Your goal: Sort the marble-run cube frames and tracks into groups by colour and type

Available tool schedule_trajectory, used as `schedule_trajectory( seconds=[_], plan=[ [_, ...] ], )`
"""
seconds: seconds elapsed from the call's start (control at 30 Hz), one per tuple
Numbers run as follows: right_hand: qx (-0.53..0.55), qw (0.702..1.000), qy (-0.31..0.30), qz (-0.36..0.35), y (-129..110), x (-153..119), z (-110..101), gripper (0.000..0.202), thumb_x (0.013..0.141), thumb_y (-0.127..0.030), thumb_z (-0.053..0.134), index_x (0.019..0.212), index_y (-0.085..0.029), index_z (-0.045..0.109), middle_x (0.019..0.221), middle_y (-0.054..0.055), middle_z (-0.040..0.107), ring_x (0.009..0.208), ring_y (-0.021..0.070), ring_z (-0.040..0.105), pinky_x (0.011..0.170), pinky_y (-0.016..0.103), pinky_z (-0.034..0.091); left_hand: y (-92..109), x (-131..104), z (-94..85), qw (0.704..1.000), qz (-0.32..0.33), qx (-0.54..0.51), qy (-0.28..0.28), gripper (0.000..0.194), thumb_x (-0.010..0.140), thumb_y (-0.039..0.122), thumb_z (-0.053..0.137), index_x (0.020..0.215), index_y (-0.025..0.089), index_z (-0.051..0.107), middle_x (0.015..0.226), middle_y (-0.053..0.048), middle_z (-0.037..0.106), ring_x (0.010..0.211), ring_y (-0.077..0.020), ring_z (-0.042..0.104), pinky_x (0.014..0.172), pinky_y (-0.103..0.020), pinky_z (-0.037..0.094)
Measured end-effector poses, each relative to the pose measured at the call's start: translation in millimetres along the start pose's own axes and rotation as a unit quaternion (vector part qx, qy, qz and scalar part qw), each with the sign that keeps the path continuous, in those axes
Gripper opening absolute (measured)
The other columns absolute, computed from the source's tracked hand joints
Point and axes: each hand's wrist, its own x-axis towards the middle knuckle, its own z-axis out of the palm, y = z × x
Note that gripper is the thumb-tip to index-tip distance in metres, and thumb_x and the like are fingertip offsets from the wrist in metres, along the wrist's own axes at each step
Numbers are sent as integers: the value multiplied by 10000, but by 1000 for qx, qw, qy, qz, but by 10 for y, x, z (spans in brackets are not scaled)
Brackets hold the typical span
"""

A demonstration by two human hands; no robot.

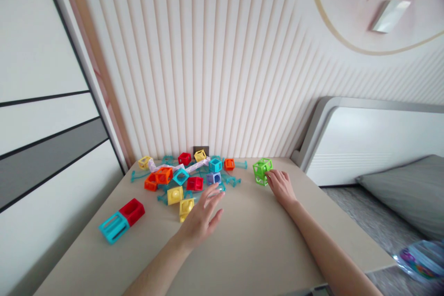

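Note:
At the table's far right, my right hand (281, 187) has its fingers closed on the right side of a green open-frame toy block (262, 171). Its fingertips are partly hidden against the block. My left hand (203, 217) hovers over the table with fingers apart and nothing in them. Nearest to it are a yellow block (186, 208), partly covered by the hand, another yellow block (175, 195) and a purple block (213, 178). Around these lie red (194, 183), orange (163, 175) and turquoise (215, 164) blocks, heaped with thin teal connector pieces (231, 180).
A red block (132, 211) joined to a turquoise block (114, 227) lies on the table's left. A crumpled pale lilac strip (197, 166) crosses the heap. The ribbed wall (208, 55) stands behind the table (249, 249). A bed headboard (378, 143) and pillow (405, 189) are at right.

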Motion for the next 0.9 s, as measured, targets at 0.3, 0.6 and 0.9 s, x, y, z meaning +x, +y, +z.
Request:
schedule_trajectory(
  seconds=[0.3, 0.6, 0.9],
  plan=[
    [-9, 999, -42, -10, -21, -21, -14, 245, 1038, -291, 459, 1063, -231, 695, 1052, 98, 719, 963, 235, 647, 898, 366, 417, 6, 1, -11, 1000, -2, -4, -13, 541, 987, 140, 492, 1489, 266, 337, 1461, -181, 447, 1318, -273, 568, 1008, -456, 573],
    [-25, 993, 5, 118, -263, 82, -68, 517, 937, -540, 578, 1366, -253, 542, 1437, 161, 510, 1260, 352, 517, 1009, 502, 425, -8, 3, 14, 1000, 1, -9, -29, 541, 982, 123, 476, 1492, 250, 347, 1481, -178, 422, 1271, -230, 603, 1012, -416, 574],
    [-100, 973, -45, 203, -69, 402, 168, 437, 924, -433, 624, 1306, -224, 601, 1369, 188, 579, 1162, 360, 584, 971, 521, 429, 4, -26, 31, 997, 17, 8, -68, 554, 960, 121, 494, 1485, 241, 366, 1411, -139, 561, 1290, -227, 595, 1027, -418, 568]
  ],
)
